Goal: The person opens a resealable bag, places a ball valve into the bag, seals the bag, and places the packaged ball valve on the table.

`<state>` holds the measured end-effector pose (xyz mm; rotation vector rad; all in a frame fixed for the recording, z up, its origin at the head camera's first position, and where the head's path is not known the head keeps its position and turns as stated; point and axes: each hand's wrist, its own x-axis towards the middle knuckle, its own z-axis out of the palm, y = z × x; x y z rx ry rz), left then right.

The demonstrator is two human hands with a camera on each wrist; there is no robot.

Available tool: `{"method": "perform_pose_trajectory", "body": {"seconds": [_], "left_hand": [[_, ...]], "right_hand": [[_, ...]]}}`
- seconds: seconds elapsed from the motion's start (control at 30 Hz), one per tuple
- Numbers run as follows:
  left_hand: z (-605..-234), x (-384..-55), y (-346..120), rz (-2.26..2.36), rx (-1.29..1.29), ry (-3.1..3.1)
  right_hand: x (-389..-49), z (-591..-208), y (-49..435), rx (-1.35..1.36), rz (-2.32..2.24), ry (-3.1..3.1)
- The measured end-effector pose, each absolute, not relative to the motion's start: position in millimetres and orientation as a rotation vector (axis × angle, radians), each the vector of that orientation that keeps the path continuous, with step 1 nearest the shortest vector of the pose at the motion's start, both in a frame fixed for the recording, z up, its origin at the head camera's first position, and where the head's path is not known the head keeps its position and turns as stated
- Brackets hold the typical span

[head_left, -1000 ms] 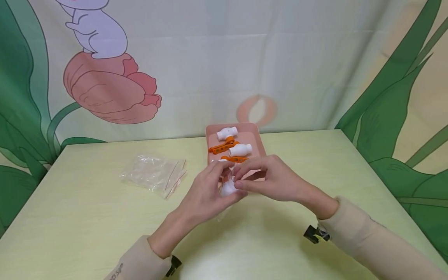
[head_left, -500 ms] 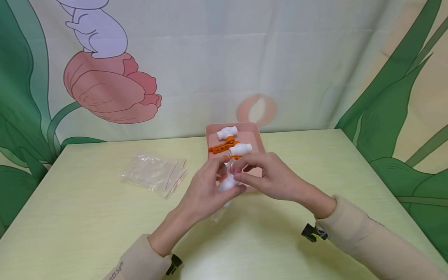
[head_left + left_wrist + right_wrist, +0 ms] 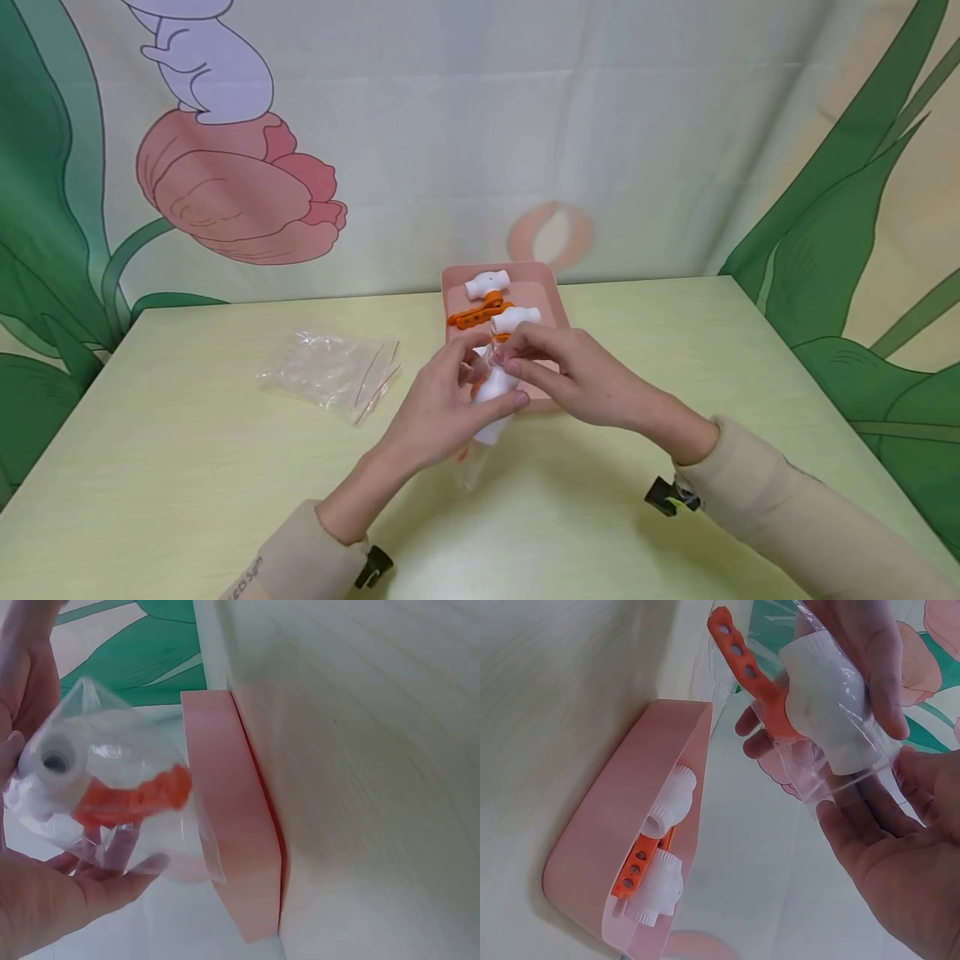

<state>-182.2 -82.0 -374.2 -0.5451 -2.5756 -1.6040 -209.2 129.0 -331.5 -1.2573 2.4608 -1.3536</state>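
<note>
A white ball valve with an orange lever handle sits inside a clear zip bag. My left hand grips the valve through the plastic, thumb on the near side and fingers on the far side. At the top of the bag, my right hand pinches the opening edge between thumb and fingertips. From the right wrist view, the orange handle lies along the bagged valve's side. Both hands are raised just in front of a pink tray, partly hiding its near end.
Inside the tray lie white ball valves with orange handles. To the left, flat clear zip bags with red seal lines rest on the pale table. A printed curtain hangs behind the table.
The bagged valve has tilted and shows lower beneath my left hand, with more of the bag's bottom visible. My right fingers have shifted slightly along the bag's top edge. Tray and loose bags are unmoved.
</note>
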Motion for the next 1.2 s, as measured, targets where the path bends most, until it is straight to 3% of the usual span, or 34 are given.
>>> {"method": "perform_pose_trajectory", "body": {"seconds": [0.37, 1.2], "left_hand": [[-373, -188, -86, -2.102, -0.45, -2.434], [-374, -194, -79, -2.202, -0.114, -2.144]], "right_hand": [[-216, -333, 134, -1.215, -1.404, 2.485], [-223, -337, 142, -1.171, -1.402, 2.517]]}}
